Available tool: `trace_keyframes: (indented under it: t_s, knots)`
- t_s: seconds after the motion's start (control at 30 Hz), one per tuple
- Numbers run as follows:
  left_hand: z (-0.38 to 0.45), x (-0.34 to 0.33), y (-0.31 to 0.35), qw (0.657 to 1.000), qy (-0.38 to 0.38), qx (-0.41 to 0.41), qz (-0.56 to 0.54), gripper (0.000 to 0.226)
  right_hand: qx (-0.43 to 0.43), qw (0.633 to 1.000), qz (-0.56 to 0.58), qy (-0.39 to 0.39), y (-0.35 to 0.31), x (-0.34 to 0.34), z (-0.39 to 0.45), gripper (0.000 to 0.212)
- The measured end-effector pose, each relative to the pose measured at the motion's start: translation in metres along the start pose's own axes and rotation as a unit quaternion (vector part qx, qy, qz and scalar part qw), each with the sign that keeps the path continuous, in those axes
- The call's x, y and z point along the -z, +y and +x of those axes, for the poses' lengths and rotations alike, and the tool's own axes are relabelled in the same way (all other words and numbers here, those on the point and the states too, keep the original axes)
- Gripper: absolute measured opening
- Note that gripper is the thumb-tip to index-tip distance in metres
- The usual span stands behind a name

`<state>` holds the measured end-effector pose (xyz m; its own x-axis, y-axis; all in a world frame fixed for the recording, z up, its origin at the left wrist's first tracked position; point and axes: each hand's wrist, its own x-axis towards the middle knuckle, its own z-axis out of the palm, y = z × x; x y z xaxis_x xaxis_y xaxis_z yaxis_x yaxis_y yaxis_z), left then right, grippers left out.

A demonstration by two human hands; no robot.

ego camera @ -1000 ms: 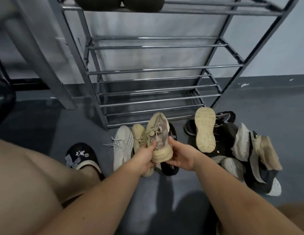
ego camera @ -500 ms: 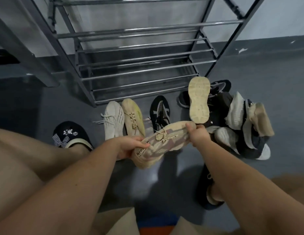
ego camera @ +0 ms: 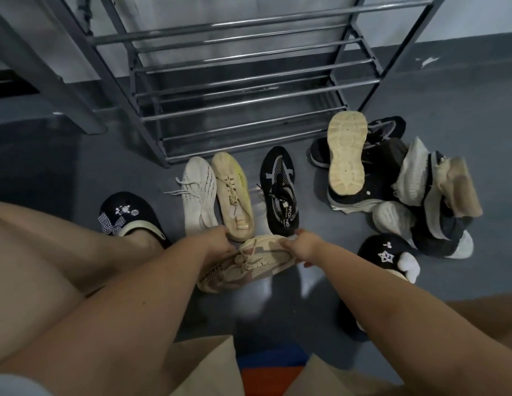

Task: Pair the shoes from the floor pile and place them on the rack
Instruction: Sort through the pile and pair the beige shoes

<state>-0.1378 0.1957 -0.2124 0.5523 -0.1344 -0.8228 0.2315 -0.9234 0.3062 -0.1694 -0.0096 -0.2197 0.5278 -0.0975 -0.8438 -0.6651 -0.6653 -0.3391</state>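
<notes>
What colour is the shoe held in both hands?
Beige shoe with pinkish-brown patches and dark lettering, seen in the head view.

The person has bare forearms with no sleeves on them, and the two hands (ego camera: 217,244) (ego camera: 306,242) wear no gloves, rings or watch. Both legs are bare at the knees. Beige shorts (ego camera: 209,370) cover the lap. Each foot wears a black clog: the left clog (ego camera: 126,215) has a checked bow and small charms, the right clog (ego camera: 386,252) has a star charm.

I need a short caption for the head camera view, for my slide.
Both hands, left hand and right hand, hold a beige sneaker before the shoe rack.
</notes>
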Motion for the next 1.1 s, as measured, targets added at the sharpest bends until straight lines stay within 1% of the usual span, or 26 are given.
trace_keyframes:
  t_s: [0.03, 0.07, 0.1, 0.17, 0.23, 0.3, 0.37, 0.47, 0.6, 0.67, 0.73, 0.83, 0.9, 0.97, 1.03, 1.1]
  knots:
    - [0.000, 0.000, 0.005, 0.999, 0.014, -0.015, -0.033, 0.053, 0.019, 0.999, -0.026, 0.015, -0.002, 0.003, -0.001, 0.065]
    - [0.000, 0.000, 0.010, 0.998, 0.032, -0.029, -0.043, 0.058, 0.037, 0.997, -0.062, 0.031, -0.003, 0.008, -0.002, 0.066]
    - [0.000, 0.000, 0.015, 0.997, 0.053, -0.049, -0.031, 0.060, 0.052, 0.992, -0.100, 0.048, -0.003, 0.014, -0.004, 0.066]
    - [0.001, -0.001, 0.026, 0.990, 0.098, -0.095, 0.020, 0.060, 0.067, 0.977, -0.182, 0.088, -0.001, 0.030, -0.008, 0.067]
    - [0.000, 0.000, 0.042, 0.979, 0.118, -0.146, 0.085, 0.060, 0.077, 0.954, -0.257, 0.136, 0.005, 0.048, -0.011, 0.067]
    - [-0.001, 0.004, 0.062, 0.959, 0.137, -0.193, 0.156, 0.061, 0.081, 0.933, -0.299, 0.181, 0.013, 0.069, -0.015, 0.065]
    - [-0.002, 0.008, 0.085, 0.943, 0.139, -0.224, 0.206, 0.062, 0.073, 0.923, -0.309, 0.219, 0.023, 0.093, -0.018, 0.063]
    - [0.001, 0.013, 0.123, 0.928, 0.118, -0.237, 0.261, 0.064, 0.046, 0.916, -0.296, 0.267, 0.047, 0.130, -0.022, 0.062]
    - [0.010, 0.008, 0.178, 0.914, 0.102, -0.267, 0.287, 0.066, -0.003, 0.899, -0.265, 0.348, 0.089, 0.172, -0.028, 0.061]
    - [0.013, -0.001, 0.204, 0.902, 0.098, -0.293, 0.303, 0.065, -0.027, 0.889, -0.235, 0.392, 0.112, 0.188, -0.030, 0.059]
    - [0.017, -0.013, 0.224, 0.895, 0.082, -0.304, 0.315, 0.064, -0.019, 0.870, -0.216, 0.442, 0.132, 0.198, -0.031, 0.059]
    - [0.026, -0.035, 0.253, 0.904, 0.053, -0.303, 0.296, 0.063, -0.007, 0.859, -0.140, 0.492, 0.156, 0.206, -0.027, 0.056]
    - [0.029, -0.046, 0.275, 0.915, 0.035, -0.306, 0.261, 0.062, -0.026, 0.857, -0.036, 0.513, 0.171, 0.212, -0.023, 0.057]
    - [0.033, -0.054, 0.299, 0.925, 0.018, -0.312, 0.216, 0.060, -0.056, 0.852, 0.101, 0.511, 0.183, 0.217, -0.020, 0.057]
    - [0.036, -0.062, 0.325, 0.935, -0.001, -0.316, 0.160, 0.058, -0.091, 0.834, 0.247, 0.485, 0.194, 0.223, -0.013, 0.060]
    - [0.038, -0.069, 0.350, 0.946, -0.018, -0.312, 0.090, 0.058, -0.116, 0.808, 0.373, 0.442, 0.198, 0.226, -0.006, 0.064]
